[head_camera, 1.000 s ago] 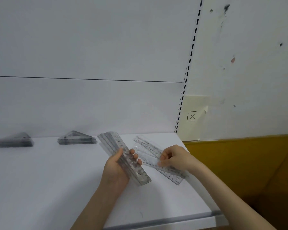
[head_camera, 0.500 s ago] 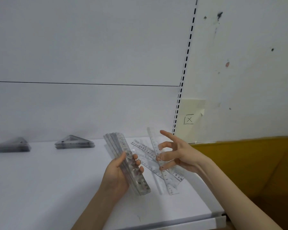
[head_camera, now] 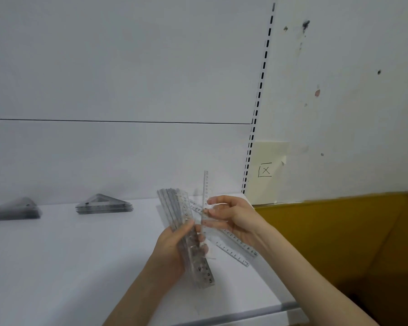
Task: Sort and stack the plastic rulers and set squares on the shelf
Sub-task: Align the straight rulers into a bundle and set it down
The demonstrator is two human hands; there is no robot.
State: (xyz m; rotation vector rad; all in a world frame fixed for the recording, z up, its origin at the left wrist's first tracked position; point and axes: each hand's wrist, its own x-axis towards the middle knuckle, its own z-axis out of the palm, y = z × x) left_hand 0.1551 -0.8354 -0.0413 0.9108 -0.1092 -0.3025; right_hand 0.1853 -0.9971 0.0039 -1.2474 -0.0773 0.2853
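White shelf (head_camera: pixel 57 267) board is bounded by a front lip (head_camera: pixel 257 314) close under the forearms and by a right edge just beside the right wrist, so little room is offered on that side. A bundle of rulers (head_camera: pixel 177 208) is gripped by the left hand (head_camera: pixel 172 250), fingers curled round it, tilted above the shelf. A single ruler (head_camera: pixel 206 184) is pinched upright by the right hand (head_camera: pixel 233 217), just beside the bundle; it is best turned flat and squared end to end before being slid in. Loose rulers (head_camera: pixel 236 248) are seen lying under the right hand. Farther left, by the back wall (head_camera: pixel 127 161), a set square stack (head_camera: pixel 104 204) and a blurred second stack (head_camera: pixel 12 210) are set well apart, with open shelf between
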